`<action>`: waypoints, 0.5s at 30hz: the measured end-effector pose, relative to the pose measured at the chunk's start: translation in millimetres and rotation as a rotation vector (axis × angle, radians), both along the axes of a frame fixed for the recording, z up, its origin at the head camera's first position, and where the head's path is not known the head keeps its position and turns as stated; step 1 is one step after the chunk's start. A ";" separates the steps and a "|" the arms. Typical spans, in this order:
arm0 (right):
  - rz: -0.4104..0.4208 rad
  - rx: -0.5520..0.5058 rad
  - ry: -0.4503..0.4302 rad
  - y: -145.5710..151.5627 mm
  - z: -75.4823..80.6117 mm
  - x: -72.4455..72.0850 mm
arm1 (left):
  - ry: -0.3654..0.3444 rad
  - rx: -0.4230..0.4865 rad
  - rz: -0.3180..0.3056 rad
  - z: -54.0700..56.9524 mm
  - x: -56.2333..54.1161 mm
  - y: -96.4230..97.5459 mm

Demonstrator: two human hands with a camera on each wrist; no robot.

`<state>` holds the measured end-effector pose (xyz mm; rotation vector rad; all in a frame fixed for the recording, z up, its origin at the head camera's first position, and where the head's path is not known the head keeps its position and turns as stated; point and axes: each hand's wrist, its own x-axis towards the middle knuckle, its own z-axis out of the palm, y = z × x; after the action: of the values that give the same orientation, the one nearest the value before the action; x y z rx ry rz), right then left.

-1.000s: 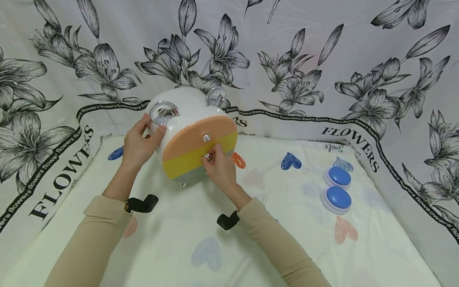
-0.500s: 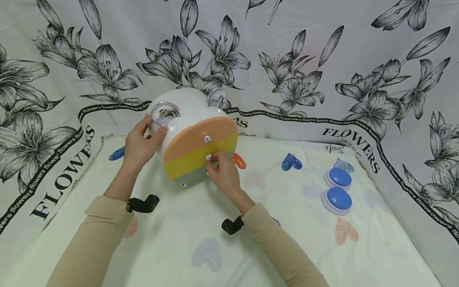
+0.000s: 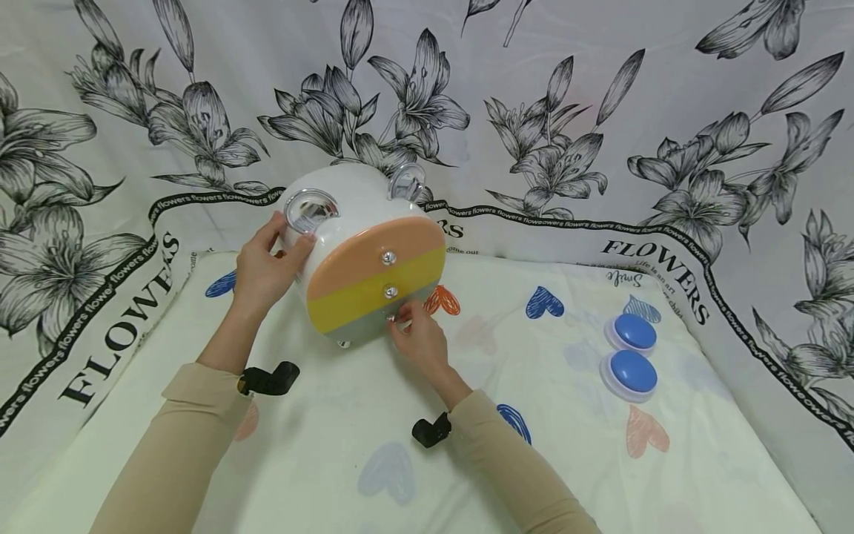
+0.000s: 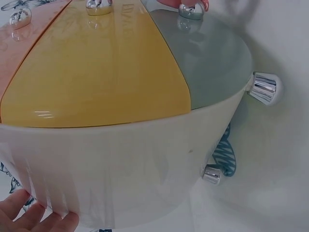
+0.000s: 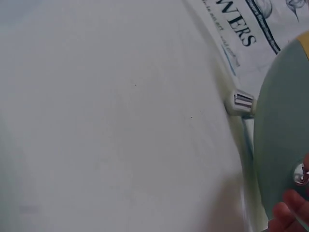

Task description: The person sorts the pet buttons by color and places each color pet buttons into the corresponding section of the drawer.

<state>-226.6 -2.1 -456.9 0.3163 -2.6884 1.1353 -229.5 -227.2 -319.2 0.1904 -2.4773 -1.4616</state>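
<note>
left hand (image 4: 38, 217) against a curved white casing (image 4: 130, 169) with silver feet (image 4: 265, 88) and a yellow panel (image 4: 96, 72)

near the far edge of the tablecloth (image 3: 320, 475) is one white case (image 3: 347, 189) with three panels (image 3: 352, 300), three silver knobs (image 3: 391, 292), two round fittings (image 3: 310, 211); two blue-topped discs (image 3: 634, 371) lie by the right edge; one left hand (image 3: 267, 267), one right hand (image 3: 423, 341), two wrist mounts (image 3: 270, 378) show.

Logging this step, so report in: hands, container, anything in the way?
Left hand against side of white container. Right hand pinching bottom knob. Grey panel looks flush. Blue-topped discs off right, out of the way.
</note>
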 end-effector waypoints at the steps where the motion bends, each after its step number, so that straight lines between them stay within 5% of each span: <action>1: 0.002 -0.005 -0.004 -0.7 -1.5 -0.1 | 0.003 -0.001 -0.001 -0.1 0.0 -0.1; 15: -0.073 -0.051 -0.017 -14.0 -4.5 -1.5 | 0.006 -0.001 0.006 0.4 -0.1 0.5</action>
<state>-228.1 -16.1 -461.5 0.1995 -2.6571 1.1888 -229.5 -226.7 -318.8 0.1929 -2.4702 -1.4559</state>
